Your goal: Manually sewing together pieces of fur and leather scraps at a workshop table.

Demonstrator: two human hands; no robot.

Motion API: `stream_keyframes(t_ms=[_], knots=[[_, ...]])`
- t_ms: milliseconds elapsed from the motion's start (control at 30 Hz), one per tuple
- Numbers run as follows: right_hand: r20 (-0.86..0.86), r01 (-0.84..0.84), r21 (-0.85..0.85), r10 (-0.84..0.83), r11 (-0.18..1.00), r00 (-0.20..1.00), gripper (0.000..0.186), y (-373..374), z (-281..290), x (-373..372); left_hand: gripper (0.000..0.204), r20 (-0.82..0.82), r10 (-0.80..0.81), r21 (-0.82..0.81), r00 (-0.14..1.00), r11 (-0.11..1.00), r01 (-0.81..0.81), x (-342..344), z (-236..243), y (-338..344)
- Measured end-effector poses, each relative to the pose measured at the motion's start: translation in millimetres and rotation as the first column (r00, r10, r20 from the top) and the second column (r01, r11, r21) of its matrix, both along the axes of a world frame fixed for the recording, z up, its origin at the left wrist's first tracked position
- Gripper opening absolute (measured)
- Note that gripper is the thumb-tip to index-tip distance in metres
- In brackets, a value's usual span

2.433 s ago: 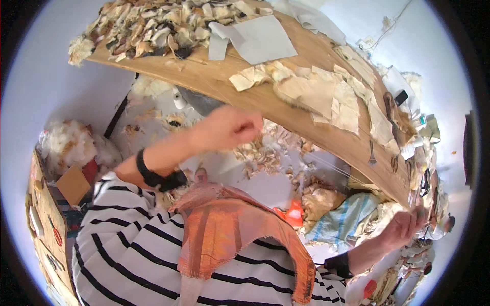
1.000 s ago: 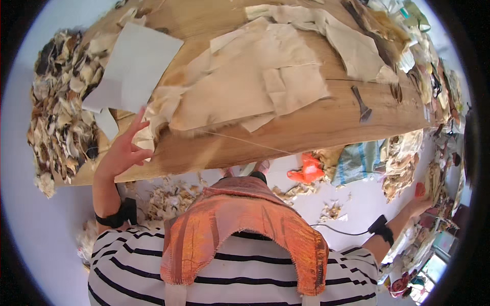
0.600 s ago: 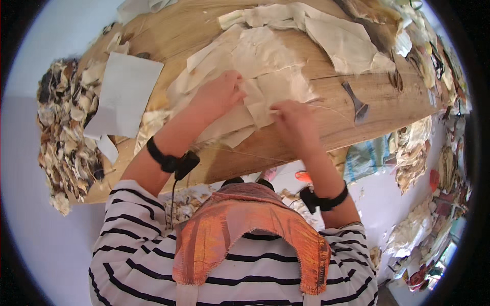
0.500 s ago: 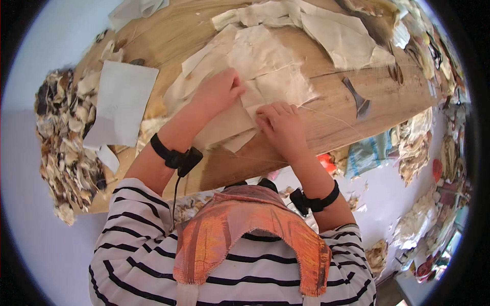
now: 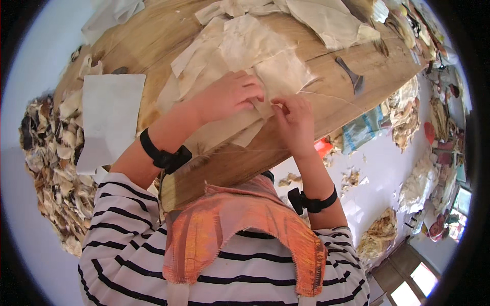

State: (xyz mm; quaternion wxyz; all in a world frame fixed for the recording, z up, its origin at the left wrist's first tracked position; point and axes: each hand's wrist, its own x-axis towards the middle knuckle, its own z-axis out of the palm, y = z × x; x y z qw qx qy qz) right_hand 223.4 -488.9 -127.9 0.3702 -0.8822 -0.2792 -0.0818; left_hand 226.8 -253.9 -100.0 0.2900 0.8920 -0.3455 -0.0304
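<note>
A large pale hide (image 5: 245, 41), made up of several pieces with visible joins, lies spread on the wooden table. My left hand (image 5: 232, 97) rests over its near part, fingers curled at the raised edge. Close beside it, my right hand (image 5: 296, 120) is closed in a pinch, thumb against the fingers. What the right fingertips hold is too small to make out. A thin thread (image 5: 332, 97) trails from the hide's right corner across the table. A flap of hide (image 5: 248, 133) hangs out below the hands, close to the table's near edge.
A grey-white sheet (image 5: 112, 117) lies on the left, near heaped fur scraps (image 5: 53, 168). A dark flared tool (image 5: 351, 76) lies right of the hide. More pale hide (image 5: 326, 23) covers the far side. Beyond the table edge are a blue-green bag (image 5: 361, 130) and scraps.
My hands have come together, the left moving right and the right rising slightly into a pinch. The whole view has shifted and turned a little, showing more of the room at right.
</note>
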Motion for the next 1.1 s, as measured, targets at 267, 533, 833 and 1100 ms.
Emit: stream_keyframes(t_ms=[267,533,833,1100], knots=[[-0.011,0.078,-0.083,-0.079,0.993,0.997,0.012,1,-6,-11,0.037,-0.014,0.052,0.018,0.999,0.998,-0.052,-5,-16,8],[-0.010,0.040,-0.109,-0.041,0.993,0.999,0.012,12,1,-21,0.032,0.140,0.120,0.055,0.983,0.990,-0.128,4,4,19],[0.051,0.156,-0.220,-0.148,0.963,0.988,0.020,28,-1,-22,0.030,-0.049,-0.058,-0.055,0.997,0.997,0.055,11,-15,21],[-0.041,0.148,-0.307,-0.168,0.940,0.985,0.034,42,7,-28,0.036,-0.078,-0.038,-0.022,0.996,0.999,0.036,11,-23,27]])
